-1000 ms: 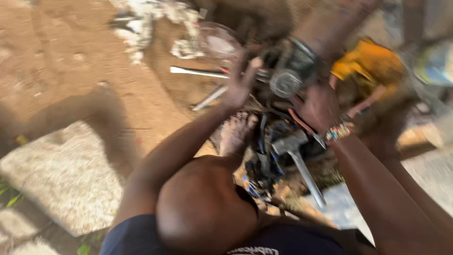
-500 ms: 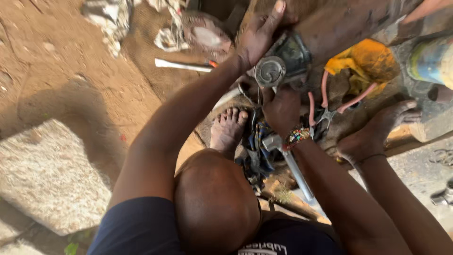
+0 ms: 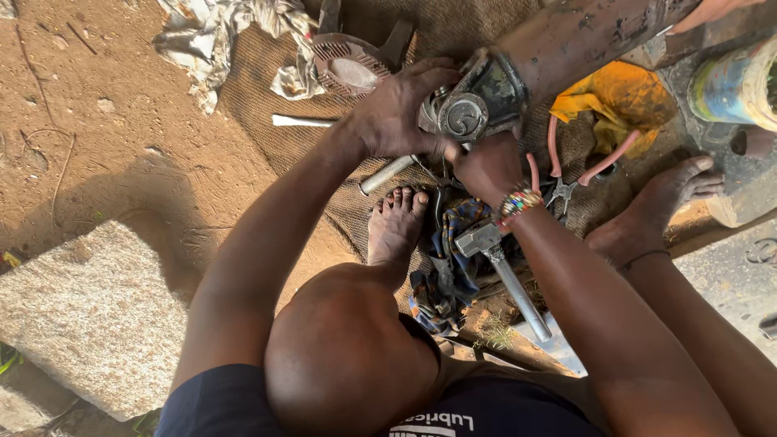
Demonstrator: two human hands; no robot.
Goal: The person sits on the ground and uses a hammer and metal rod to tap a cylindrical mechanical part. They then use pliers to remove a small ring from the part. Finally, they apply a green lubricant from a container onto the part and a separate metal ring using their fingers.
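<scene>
The small engine part [image 3: 477, 101], a grimy metal housing with a round recoil-looking hub on its face, sits up at the top of the burlap mat [image 3: 267, 97], wedged against a rusty pipe-like piece [image 3: 591, 32]. The left hand [image 3: 401, 105] is clamped over its left side, fingers wrapped tight, basically bracing it. The right hand [image 3: 486, 166] is closed up underneath the housing, wearing a beaded bracelet [image 3: 520, 201]; can't tell whether it's pinching a fastener or a small tool, the fist hides it.

So this looks like the hold-and-loosen stage: one hand steadies, the other works something on the underside. Whatever comes next probably needs the left grip kept firm so the housing doesn't twist, and maybe a tool swap, since a hammer [image 3: 498, 271] lies just below the right wrist, red-handled pliers [image 3: 579, 166] sit near to the right, and a metal tube [image 3: 387, 174] lies by the bare foot [image 3: 394, 226]. A fan cover [image 3: 348, 61] rests further up the mat.
</scene>
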